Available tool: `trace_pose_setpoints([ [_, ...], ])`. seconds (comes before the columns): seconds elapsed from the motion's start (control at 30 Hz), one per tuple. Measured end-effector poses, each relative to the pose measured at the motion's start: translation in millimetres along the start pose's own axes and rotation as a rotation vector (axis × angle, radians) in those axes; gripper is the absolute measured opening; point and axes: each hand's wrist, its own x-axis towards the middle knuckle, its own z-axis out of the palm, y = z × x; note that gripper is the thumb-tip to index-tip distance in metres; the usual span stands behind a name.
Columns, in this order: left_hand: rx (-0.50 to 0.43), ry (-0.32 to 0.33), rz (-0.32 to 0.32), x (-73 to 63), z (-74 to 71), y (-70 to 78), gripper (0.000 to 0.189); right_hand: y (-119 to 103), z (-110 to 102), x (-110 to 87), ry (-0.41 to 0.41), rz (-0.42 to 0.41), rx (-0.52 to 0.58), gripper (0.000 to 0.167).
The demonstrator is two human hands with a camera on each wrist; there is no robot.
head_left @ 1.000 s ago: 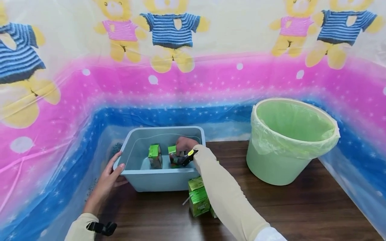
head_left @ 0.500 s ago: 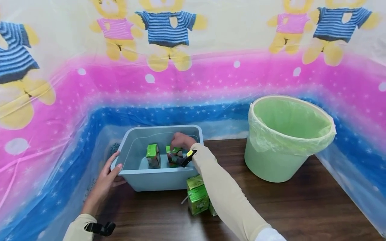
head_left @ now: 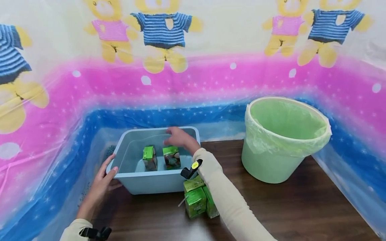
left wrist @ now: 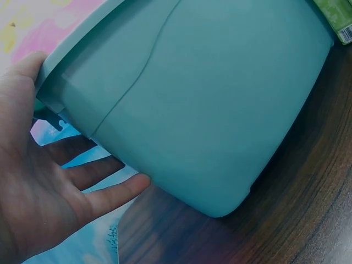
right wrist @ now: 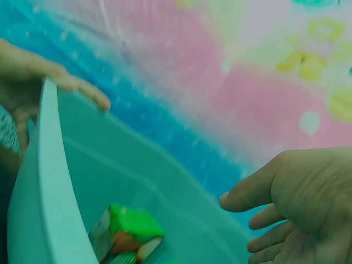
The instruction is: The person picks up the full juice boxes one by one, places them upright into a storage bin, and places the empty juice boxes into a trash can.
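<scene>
My left hand (head_left: 102, 179) holds the left end of a light blue plastic tub (head_left: 156, 182). In the left wrist view its thumb lies at the rim and its fingers spread against the outer wall. Two small green-topped drink cartons stand inside, a left one (head_left: 149, 158) and a right one (head_left: 171, 157). My right hand (head_left: 179, 138) is above the tub, just over and behind the right carton, with nothing in it. Its fingers (right wrist: 269, 236) are loose and apart in the right wrist view. Several green drink cartons (head_left: 196, 201) stand outside the tub's front right, partly behind my sleeve.
A light green bin (head_left: 271, 167) with a clear plastic liner stands at the right. Dark wooden tabletop (head_left: 144, 217) lies under everything. A sheet printed with bears (head_left: 211, 77) rises behind and along both sides. A white straw (head_left: 182, 201) sticks out beside the front cartons.
My right hand has let go of the right carton, which now stands in the tub, and has risen with its fingers spread. My left hand keeps its hold on the tub.
</scene>
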Motion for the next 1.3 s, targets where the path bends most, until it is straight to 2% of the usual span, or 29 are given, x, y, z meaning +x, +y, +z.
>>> trace_pose_setpoints([
  [0.13, -0.007, 0.005, -0.010, 1.7, -0.2, 2.5, 0.067, -16, -11, -20.0, 0.071, -0.081, 0.019, 0.060],
  [0.27, -0.010, 0.009, -0.021, 2.6, 0.6, 4.3, 0.068, -21, -23, -44.6, 0.154, -0.175, 0.068, 0.057],
  [0.37, -0.005, 0.010, -0.028, 2.3, 1.3, 5.6, 0.068, -16, -30, -66.6, 0.218, -0.253, 0.133, 0.054],
  [0.5, 0.010, 0.007, -0.025, 1.9, 1.5, 7.3, 0.068, -5, -38, -98.0, 0.283, -0.309, 0.214, 0.052],
  [0.7, 0.017, 0.008, -0.009, 0.6, -0.7, 7.7, 0.067, 9, -44, -138.4, 0.371, -0.366, 0.269, 0.049],
  [0.83, 0.012, 0.006, -0.013, -1.2, -0.7, 6.8, 0.068, 22, -43, -158.8, 0.424, -0.373, 0.282, 0.050],
  [1.03, 0.010, 0.016, -0.019, -3.1, 1.4, 5.9, 0.068, 45, -37, -184.0, 0.446, -0.377, 0.287, 0.049],
  [1.2, 0.013, 0.015, -0.015, -3.3, 0.4, 5.1, 0.067, 64, -31, -202.6, 0.399, -0.381, 0.287, 0.052],
  [1.3, 0.007, 0.013, -0.013, -4.0, -0.9, 5.2, 0.067, 76, -28, -211.0, 0.365, -0.359, 0.229, 0.052],
])
